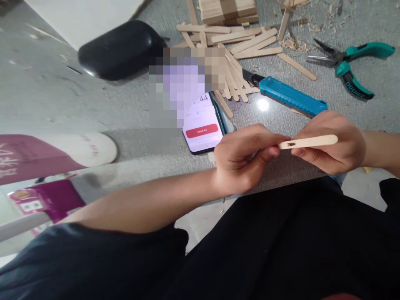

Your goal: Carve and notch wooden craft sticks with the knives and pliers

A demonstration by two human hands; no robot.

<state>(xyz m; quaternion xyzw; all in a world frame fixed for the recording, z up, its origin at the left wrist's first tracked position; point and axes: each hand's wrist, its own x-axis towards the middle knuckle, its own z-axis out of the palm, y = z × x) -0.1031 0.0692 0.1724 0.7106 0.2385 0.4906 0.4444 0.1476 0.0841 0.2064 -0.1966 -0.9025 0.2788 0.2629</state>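
A pale wooden craft stick (315, 141) with a small dark slit near its left end is held up above the table's front edge. My left hand (242, 160) pinches the left end between thumb and forefinger. Around the stick's middle my right hand (336, 146) is closed, thumb below and forefinger above, with the rounded right end lying across it. Its other fingers are hidden. Just beyond the right hand lies a blue utility knife (292, 96), blade pointing left. Pliers with teal grips (342, 58) lie open farther right.
Loose craft sticks (253, 43) are strewn behind the knife, near a bundled stack (228, 10) and wood shavings (295, 39). A lit phone (201, 131) lies beyond my left hand. A black case (121, 50) sits at the back left; a pink-and-white object (53, 156) is at left.
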